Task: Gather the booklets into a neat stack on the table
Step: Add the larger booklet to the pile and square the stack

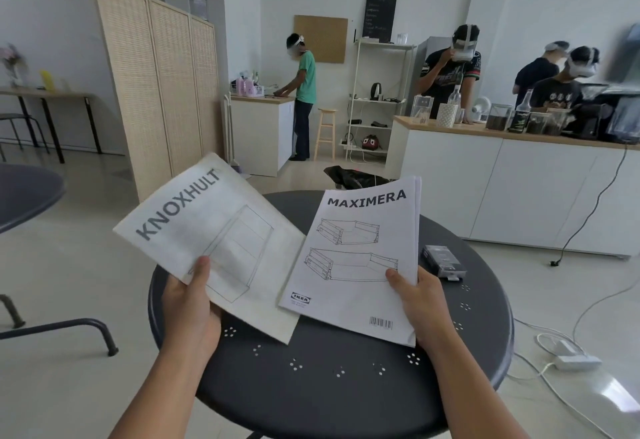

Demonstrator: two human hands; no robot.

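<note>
Currently, head view only. Task status: not yet stacked. Two booklets are up off the round dark table (pixel 346 386), one in each hand, and nothing of the stack lies on the table so far.

Left hand (pixel 188 303) is closed on the KNOXHULT booklet (pixel 214 230), thumb on the cover near its lower-left edge, fingers hidden beneath. This booklet is tilted, title running up toward the far left, and part of it overhangs the table's left edge.

Right hand (pixel 420 300) is closed on the MAXIMERA booklet (pixel 360 258), thumb pressed on the cover at its right edge, fingers behind. It sits more squarely, over the middle of the table (several page edges show along its right side, so it may be more than one booklet; cannot tell).

The two booklets meet or slightly overlap at their inner edges; the hands themselves are well apart.

A small grey boxed item (pixel 443 260) rests near the table's right edge, just beyond the right hand.

Remaining, by my judgement: bring one booklet over the other, square the edges, lay the pair flat on the table.
</note>
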